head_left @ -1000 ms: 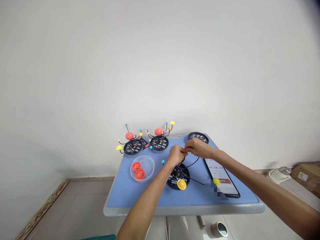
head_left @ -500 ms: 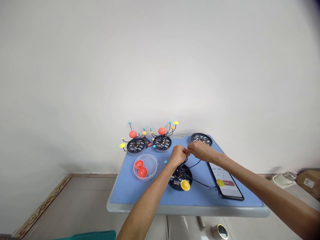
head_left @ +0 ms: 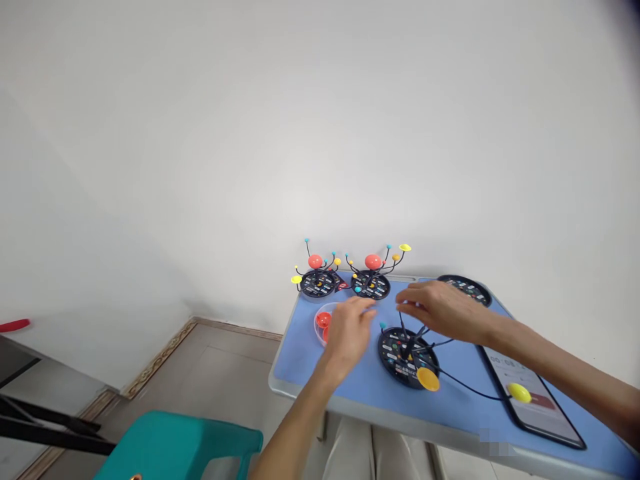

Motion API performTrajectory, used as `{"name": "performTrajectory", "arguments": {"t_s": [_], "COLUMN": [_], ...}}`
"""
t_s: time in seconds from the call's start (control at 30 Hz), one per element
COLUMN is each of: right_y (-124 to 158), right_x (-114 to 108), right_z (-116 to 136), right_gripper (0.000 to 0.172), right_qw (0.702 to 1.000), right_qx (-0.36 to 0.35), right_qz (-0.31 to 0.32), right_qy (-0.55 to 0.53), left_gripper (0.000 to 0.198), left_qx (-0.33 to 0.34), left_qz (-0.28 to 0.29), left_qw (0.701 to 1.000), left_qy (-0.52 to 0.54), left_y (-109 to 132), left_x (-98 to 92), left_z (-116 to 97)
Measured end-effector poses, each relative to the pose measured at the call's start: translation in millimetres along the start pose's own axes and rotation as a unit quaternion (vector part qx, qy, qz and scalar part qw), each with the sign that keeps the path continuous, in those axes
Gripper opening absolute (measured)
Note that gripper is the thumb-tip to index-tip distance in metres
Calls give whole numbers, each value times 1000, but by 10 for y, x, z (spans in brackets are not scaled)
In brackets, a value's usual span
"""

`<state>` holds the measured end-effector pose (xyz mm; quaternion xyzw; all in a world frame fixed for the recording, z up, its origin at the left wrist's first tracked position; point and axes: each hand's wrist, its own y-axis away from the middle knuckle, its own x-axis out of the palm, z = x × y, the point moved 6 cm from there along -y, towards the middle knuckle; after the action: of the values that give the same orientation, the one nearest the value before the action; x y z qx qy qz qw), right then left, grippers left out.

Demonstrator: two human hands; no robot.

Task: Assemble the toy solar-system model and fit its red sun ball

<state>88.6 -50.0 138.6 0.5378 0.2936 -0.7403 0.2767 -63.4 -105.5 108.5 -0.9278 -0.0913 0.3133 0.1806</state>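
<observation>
A black round model base (head_left: 407,348) lies on the blue table (head_left: 350,383), with thin black wire arms, a teal bead and an orange disc (head_left: 429,379) on it. My right hand (head_left: 443,310) hovers just above the base, its fingertips pinched on one upright black wire arm (head_left: 401,320). To the left, my left hand (head_left: 350,330) has its fingers spread and holds nothing. It is over a clear dish (head_left: 320,319) with red half-spheres, which it partly hides.
Two assembled models with red balls (head_left: 317,280) (head_left: 373,279) stand at the table's back edge by the wall. Another black base (head_left: 467,287) lies at the back right. A phone (head_left: 537,407) with a yellow disc (head_left: 519,392) on it lies at the right. A teal chair (head_left: 180,447) is below left.
My left hand has let go and moved left from the right hand to over the clear dish. The view has swung left, so the table now sits further right.
</observation>
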Motion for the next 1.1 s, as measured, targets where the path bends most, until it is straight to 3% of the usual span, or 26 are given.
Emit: {"name": "performTrajectory", "arguments": {"t_s": [0.1,0.2,0.27,0.37,0.6,0.77,0.97,1.1], "right_y": [-271,-558,-713,-877,-1030,-1029,-1043,-1091], "right_x": [279,657,879,1050,1017,1097,1347,1527], "right_z": [576,915,982,892,557,675,814,871], "right_gripper": [25,23,24,25,22,22,13,15], "right_qw": [993,976,962,950,959,964,935,946], "right_qx": [-87,-129,-133,-106,-27,-58,-79,-94], "right_qz": [69,156,212,256,215,230,312,293], "right_qy": [37,79,108,143,180,121,152,100], "left_gripper": [27,28,29,30,30,32,32,32], "left_qx": [-37,-51,-55,-57,-74,-80,-76,-75], "left_qz": [-80,-103,-94,-80,-62,-65,-77,-77], "left_qw": [996,992,993,995,995,995,994,994], "left_qy": [-31,-54,-51,-33,2,12,28,32], "left_y": [256,443,541,665,824,878,925,920], "left_x": [-548,-780,-785,-719,-624,-590,-579,-580], "left_z": [408,746,887,989,1087,1166,1201,1181]}}
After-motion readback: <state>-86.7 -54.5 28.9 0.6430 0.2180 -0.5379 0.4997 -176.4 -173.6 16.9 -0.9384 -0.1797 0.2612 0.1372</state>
